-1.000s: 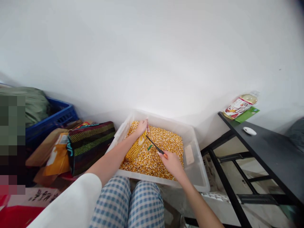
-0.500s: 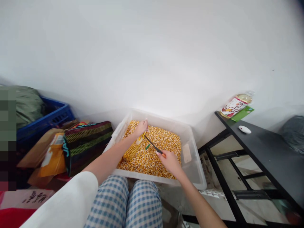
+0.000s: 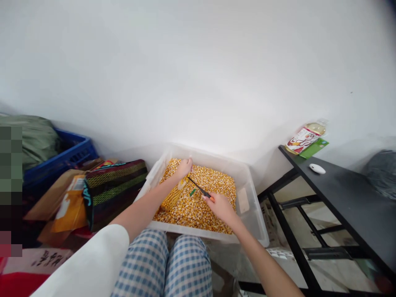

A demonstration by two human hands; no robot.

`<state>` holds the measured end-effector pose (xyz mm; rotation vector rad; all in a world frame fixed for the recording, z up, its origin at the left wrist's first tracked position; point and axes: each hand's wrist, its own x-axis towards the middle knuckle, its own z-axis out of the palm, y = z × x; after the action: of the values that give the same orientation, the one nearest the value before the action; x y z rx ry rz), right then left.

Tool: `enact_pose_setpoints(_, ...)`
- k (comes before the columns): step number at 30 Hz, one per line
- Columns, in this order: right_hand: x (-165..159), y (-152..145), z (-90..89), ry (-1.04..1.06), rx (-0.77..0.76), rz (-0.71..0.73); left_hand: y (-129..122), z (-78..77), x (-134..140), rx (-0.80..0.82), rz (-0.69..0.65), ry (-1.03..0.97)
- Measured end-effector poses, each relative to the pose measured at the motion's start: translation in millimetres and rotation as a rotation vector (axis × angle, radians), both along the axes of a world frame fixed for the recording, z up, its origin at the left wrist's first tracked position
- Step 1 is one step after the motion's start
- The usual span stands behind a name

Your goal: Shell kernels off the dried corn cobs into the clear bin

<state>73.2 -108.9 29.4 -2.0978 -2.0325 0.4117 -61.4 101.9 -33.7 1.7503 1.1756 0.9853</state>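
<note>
gripping a thin dark tool (image 3: 198, 187) by its handle, the right hand (image 3: 220, 206) reaches over a clear plastic tub (image 3: 262, 237) of loose corn kernels (image 3: 213, 218). its fingers are clamped around the handle, with a bit of orange showing beside them, and the shaft points up and left toward the other hand. the left hand (image 3: 185, 168) is curled at the far side of the tub, just above a corn cob (image 3: 173, 200). its fingers look bent, but i cannot tell whether they are clamped on the cob, since the hand covers that spot. the cob lies in the left part of the tub, on the kernels, with a pale patch at its upper end and the tool's tip just beside it. a small green piece (image 3: 192, 192) sits on the kernels near the tool's shaft. two knees in checked trousers (image 3: 188, 264) are at the tub's near edge. on the left are a striped mesh bag (image 3: 117, 192), an orange packet (image 3: 72, 204) and a blue crate (image 3: 76, 150) with green cloth (image 3: 32, 138) in it. on the right, a black table (image 3: 349, 202) holds a bottle (image 3: 305, 139), a green packet (image 3: 315, 148) and a small white oval thing (image 3: 317, 168).
</note>
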Motion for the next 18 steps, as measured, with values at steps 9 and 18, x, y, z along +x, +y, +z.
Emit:
enact_pose_setpoints(9, 17.8, 16.5, 35.7, 0.022, -0.124, 0.073, -14.1, 13.1, 3.7, 0.081, 0.034, 0.181)
enact_pose_setpoints(18, 32.7, 27.9, 53.5, -0.114, -0.152, 0.157, -42.4, 22.3, 26.7, 0.21, -0.16, 0.309)
